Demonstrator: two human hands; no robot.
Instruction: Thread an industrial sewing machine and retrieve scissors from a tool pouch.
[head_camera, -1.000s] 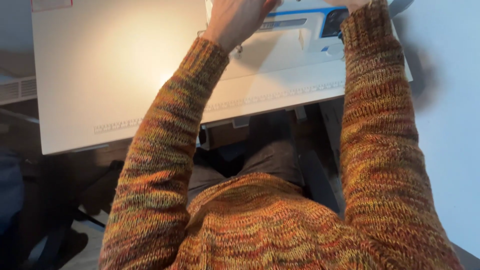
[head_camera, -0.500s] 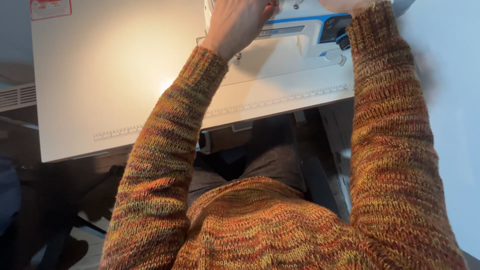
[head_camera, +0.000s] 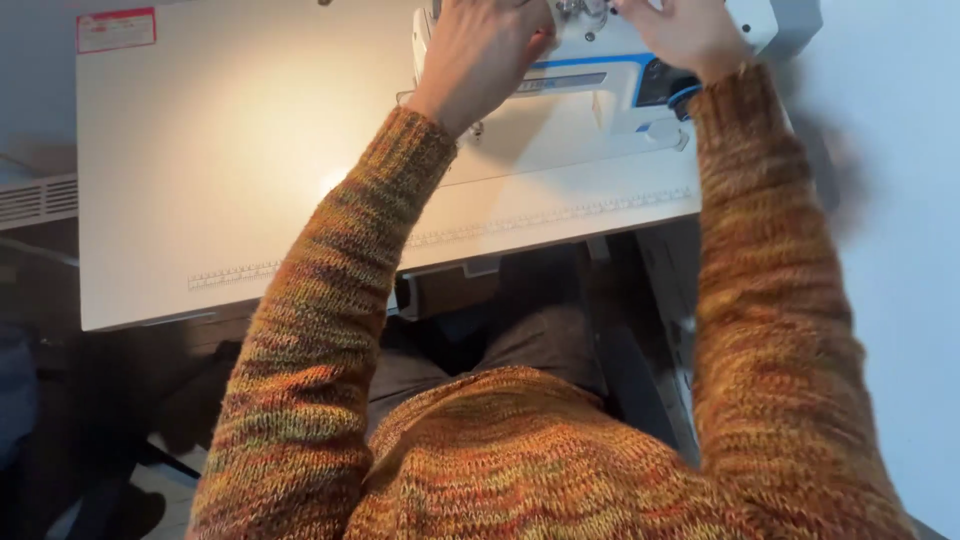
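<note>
- Left hand (head_camera: 480, 55): raised to the head of the white sewing machine (head_camera: 590, 95) — the back of the hand faces the camera, fingers curled forward over the machine's left end, near the needle area. Whether the fingers pinch anything cannot be told; their tips are hidden behind the hand itself.
- Right hand (head_camera: 685, 30): resting on the upper part of the same machine, toward its right end, just above the dark control panel (head_camera: 665, 85) with its blue trim. The fingers run off the top edge of the view, so its grasp cannot be judged either.
- Sewing machine: stands at the far right of the white table (head_camera: 230, 170), its base flush with the tabletop; small metal fittings show between the two hands at the top of the frame.
- Table: a broad, pale surface, brightly lit at the centre; a printed ruler strip (head_camera: 440, 240) runs along its near edge, and a red-bordered label (head_camera: 116, 29) sits at its far left corner.
- Sleeves and body: both arms wear a knitted sweater (head_camera: 520, 460) in mottled orange, rust and green — it fills the lower half of the view.
- Below the table edge: dark trousers (head_camera: 530, 340) and shadowed floor.
</note>
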